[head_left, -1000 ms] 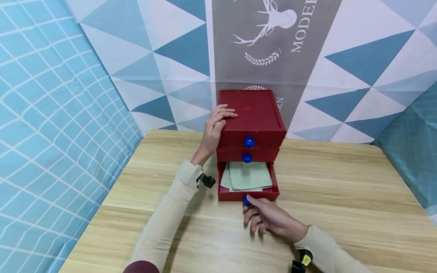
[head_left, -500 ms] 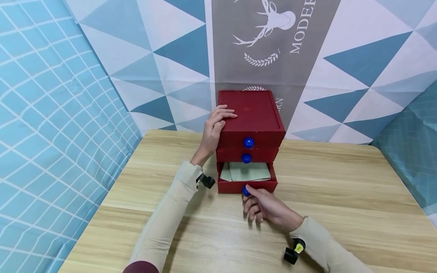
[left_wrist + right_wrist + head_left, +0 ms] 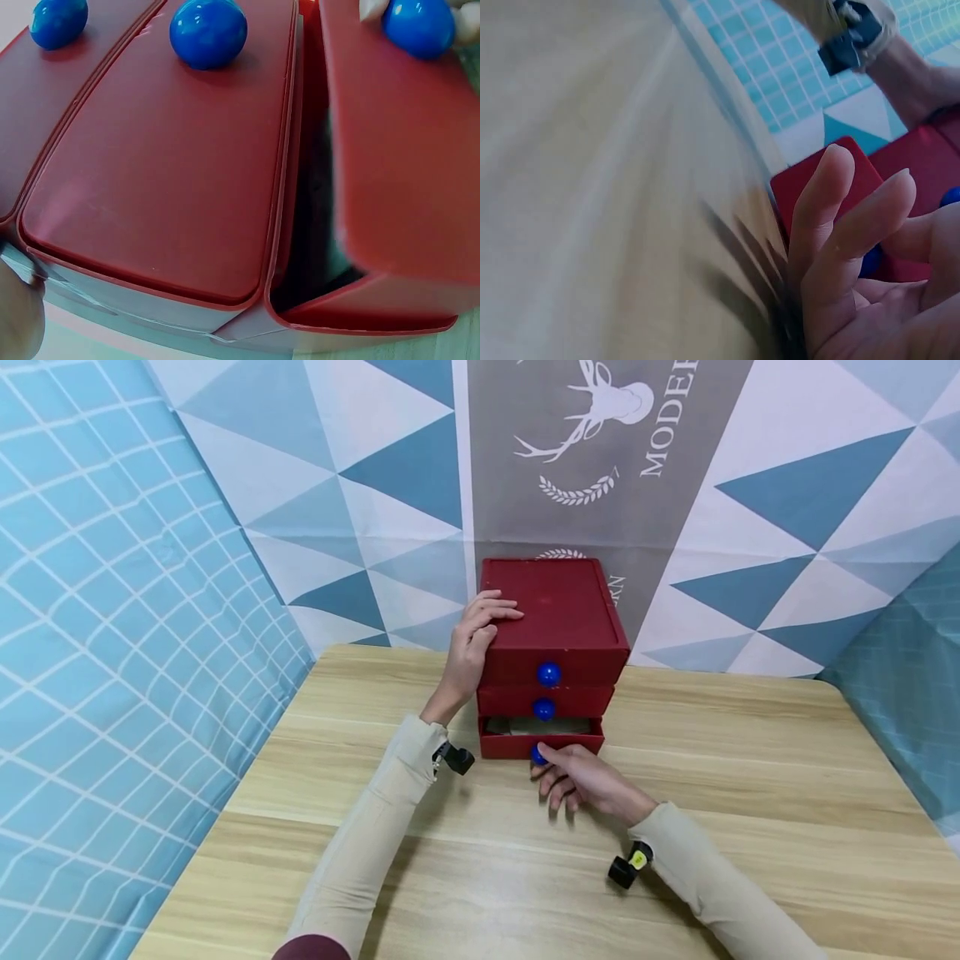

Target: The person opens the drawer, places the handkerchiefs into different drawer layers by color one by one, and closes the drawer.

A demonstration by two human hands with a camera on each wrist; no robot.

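Note:
A red three-drawer cabinet (image 3: 555, 602) with blue round knobs stands at the back of the table. Its bottom drawer (image 3: 498, 747) is partly pulled out, with folded pale green cloth (image 3: 551, 725) just visible inside. My right hand (image 3: 592, 781) pinches the blue knob (image 3: 420, 26) of that drawer between thumb and forefinger, its other fingers loosely bent below. On the cabinet's top left edge rests my left hand (image 3: 474, 639), fingers lying over the top and palm along the side. The upper two drawers are closed, as the left wrist view shows.
The wooden table (image 3: 712, 802) extends to both sides and in front of the cabinet. Behind it hangs a patterned backdrop (image 3: 375, 485), and a blue grid-patterned cloth (image 3: 135, 635) borders the left. Black cameras (image 3: 622, 870) are strapped to both wrists.
My right hand has pushed the bottom drawer inward, away from me, so less of the cloth shows. My left hand has stayed in place on the cabinet.

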